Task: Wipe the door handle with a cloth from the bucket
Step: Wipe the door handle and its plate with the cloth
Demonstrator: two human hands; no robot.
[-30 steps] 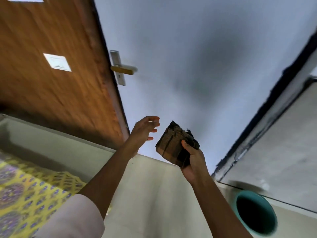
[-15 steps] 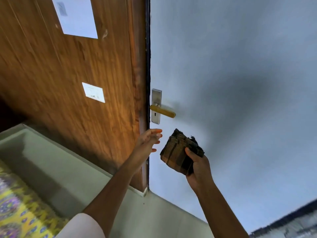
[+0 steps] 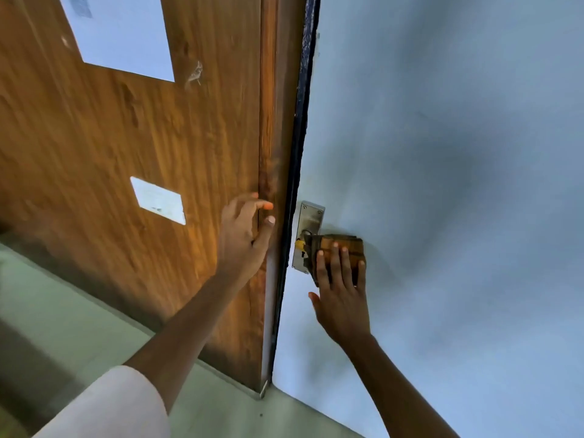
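The brown checked cloth (image 3: 344, 243) is folded and pressed over the door handle, held there by my right hand (image 3: 343, 290) with fingers spread flat on it. Only the gold root of the handle (image 3: 299, 245) shows beside the steel backplate (image 3: 309, 221) on the pale blue door (image 3: 442, 184). My left hand (image 3: 245, 238) is open, fingers apart, resting against the wooden panel's edge (image 3: 268, 153) just left of the handle. The bucket is out of view.
The brown wooden panel (image 3: 126, 137) carries a large white sheet (image 3: 123, 36) and a small white label (image 3: 158, 200). A dark gap runs between panel and door. Pale green floor (image 3: 63, 311) lies below left.
My right hand rose and laid the cloth onto the handle, covering the lever. My left hand moved up to the wooden edge. The view moved closer to the door.
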